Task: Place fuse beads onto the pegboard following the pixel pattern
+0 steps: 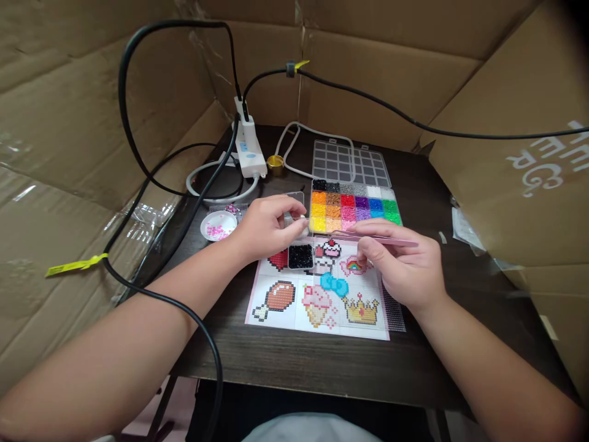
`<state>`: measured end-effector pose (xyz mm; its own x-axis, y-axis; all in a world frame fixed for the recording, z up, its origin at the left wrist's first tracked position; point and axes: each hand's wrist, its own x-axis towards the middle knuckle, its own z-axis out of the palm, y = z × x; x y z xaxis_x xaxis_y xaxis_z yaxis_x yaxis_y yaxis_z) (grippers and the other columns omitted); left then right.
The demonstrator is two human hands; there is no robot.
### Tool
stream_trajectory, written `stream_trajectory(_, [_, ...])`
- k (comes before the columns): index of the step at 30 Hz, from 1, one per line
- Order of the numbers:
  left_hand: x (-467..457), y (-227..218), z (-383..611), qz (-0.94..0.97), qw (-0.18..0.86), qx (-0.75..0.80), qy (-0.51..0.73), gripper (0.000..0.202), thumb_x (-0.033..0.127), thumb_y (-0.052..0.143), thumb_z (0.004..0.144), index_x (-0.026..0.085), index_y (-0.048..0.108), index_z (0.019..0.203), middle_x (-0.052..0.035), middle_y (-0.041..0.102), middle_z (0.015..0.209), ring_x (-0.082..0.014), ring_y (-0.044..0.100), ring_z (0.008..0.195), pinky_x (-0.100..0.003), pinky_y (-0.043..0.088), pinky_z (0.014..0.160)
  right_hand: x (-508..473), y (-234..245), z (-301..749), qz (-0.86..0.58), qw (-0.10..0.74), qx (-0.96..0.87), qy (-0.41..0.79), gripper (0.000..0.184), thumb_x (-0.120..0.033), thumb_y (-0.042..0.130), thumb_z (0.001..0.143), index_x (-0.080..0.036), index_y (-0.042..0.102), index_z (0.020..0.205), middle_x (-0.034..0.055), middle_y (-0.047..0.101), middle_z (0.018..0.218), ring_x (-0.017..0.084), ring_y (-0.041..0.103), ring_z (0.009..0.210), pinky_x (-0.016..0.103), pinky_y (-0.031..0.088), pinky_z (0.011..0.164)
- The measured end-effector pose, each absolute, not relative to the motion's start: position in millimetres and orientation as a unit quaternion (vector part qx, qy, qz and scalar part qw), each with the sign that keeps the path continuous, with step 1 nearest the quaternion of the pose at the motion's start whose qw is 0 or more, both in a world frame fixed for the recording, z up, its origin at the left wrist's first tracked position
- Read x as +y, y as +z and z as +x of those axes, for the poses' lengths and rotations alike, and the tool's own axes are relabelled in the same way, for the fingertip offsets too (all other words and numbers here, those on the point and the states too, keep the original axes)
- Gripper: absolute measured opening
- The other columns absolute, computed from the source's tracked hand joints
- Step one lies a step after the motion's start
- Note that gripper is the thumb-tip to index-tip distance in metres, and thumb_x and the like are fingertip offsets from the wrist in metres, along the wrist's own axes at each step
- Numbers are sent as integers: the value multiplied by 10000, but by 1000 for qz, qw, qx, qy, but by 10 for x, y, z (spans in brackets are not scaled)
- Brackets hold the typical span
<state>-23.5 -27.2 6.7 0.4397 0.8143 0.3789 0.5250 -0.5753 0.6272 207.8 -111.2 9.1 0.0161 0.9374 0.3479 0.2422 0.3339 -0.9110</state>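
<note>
My left hand [271,228] is closed, thumb and forefinger brought together at a small clear box [298,197] beside the bead case; what lies between the fingertips is too small to make out. Pink tweezers [391,239] are gripped in my right hand [409,264], their tips pointing left along the front of the case. That bead case [348,209] has compartments of many colours, and its clear lid [352,162] lies folded back. Below the hands, a small box of black beads [300,255] sits on a pattern sheet [276,320] printed with pixel pictures, including a drumstick, ice cream and crown.
A white dish [219,226] with pink beads stands left of my left hand. Behind are a white power strip [251,150] and a gold-coloured round tin [275,164]. A black cable [202,316] crosses over my left forearm. Cardboard walls [391,73] surround the dark table [285,362].
</note>
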Motion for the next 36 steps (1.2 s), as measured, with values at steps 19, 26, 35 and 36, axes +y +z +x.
stream_trajectory(19, [-283,28,-232,831,218,399,319,98,239,656,822,176,727,845,-10,721,758,-94,566,619,-221,409,562,-1200,27,1882,-487,458,-688,282,100,-172,709,872,-197,806,861,38,788,876,164,755,783,276,639,699])
stream_trajectory(26, [-278,28,-237,834,218,389,325,88,210,654,818,170,730,840,-12,724,759,-98,580,630,-231,429,595,-1183,50,1888,-496,442,-687,295,102,-159,709,847,-204,799,833,29,786,836,157,752,738,249,634,645])
stream_trajectory(35, [-275,11,-233,836,217,388,322,80,215,658,821,172,725,824,-9,724,759,-105,600,656,-237,437,624,-1176,44,1896,-514,455,-649,328,55,-178,745,822,-204,792,811,33,780,790,155,740,654,243,635,591])
stream_trajectory(36, [-276,8,-233,836,217,387,324,82,213,657,822,170,726,824,-10,724,758,-105,601,659,-238,438,627,-1177,44,1894,-513,455,-650,326,58,-170,746,818,-205,791,807,32,780,789,155,741,654,243,637,594])
